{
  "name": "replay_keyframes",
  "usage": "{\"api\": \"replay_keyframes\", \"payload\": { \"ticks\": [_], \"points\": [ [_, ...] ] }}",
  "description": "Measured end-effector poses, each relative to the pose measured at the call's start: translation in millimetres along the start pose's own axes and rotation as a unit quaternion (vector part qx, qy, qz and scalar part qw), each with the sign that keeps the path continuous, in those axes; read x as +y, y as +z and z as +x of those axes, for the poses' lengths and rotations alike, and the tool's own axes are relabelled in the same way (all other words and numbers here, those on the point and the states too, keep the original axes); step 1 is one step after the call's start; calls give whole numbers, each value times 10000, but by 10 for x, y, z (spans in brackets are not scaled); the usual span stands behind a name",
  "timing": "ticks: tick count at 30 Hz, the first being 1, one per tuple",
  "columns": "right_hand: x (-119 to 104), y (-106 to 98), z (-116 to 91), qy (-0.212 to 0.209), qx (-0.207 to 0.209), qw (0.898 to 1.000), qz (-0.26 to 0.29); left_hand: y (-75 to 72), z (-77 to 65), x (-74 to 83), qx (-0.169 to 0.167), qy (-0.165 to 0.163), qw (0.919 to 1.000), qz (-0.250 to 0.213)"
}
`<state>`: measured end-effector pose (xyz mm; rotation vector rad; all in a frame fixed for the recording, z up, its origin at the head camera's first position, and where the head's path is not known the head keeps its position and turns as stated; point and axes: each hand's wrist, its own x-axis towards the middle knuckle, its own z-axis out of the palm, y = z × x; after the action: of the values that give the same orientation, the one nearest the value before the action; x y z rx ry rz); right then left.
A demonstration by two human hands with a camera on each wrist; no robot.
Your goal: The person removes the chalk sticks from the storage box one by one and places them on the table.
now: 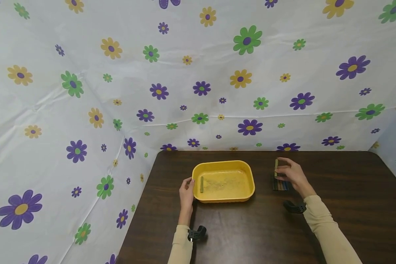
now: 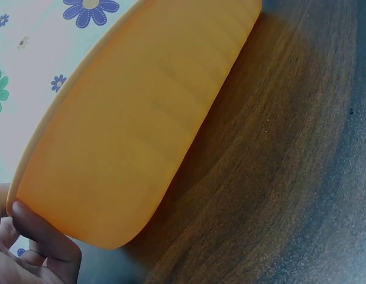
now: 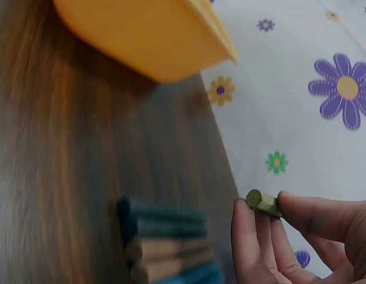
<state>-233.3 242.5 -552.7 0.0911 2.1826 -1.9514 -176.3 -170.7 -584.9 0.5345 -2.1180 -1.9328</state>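
Note:
A yellow plastic tray (image 1: 229,184) stands on the table. My left hand (image 1: 186,194) grips its left rim between thumb and fingers, as the left wrist view shows at the tray's corner. Inside the tray, near its left end, lies one olive-green pastel stick (image 1: 202,184). To the right of the tray, my right hand (image 1: 293,175) pinches another olive-green pastel stick (image 3: 264,203) between thumb and fingertips, raised above the table. Below that hand a row of pastel sticks (image 3: 171,245), dark green, brown and blue, lies side by side, partly hidden by the hand in the head view.
The dark wood-grain table (image 1: 244,227) ends at the back against a white sheet (image 1: 184,73) printed with flowers. A black wrist strap (image 1: 196,233) with a camera sits on each forearm.

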Motion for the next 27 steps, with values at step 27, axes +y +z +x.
{"api": "replay_keyframes", "payload": {
  "ticks": [27],
  "points": [
    [371, -293, -152, -181, 753, 9769, -1994, -4, -17, 8, -15, -7, 10000, 25]
  ]
}}
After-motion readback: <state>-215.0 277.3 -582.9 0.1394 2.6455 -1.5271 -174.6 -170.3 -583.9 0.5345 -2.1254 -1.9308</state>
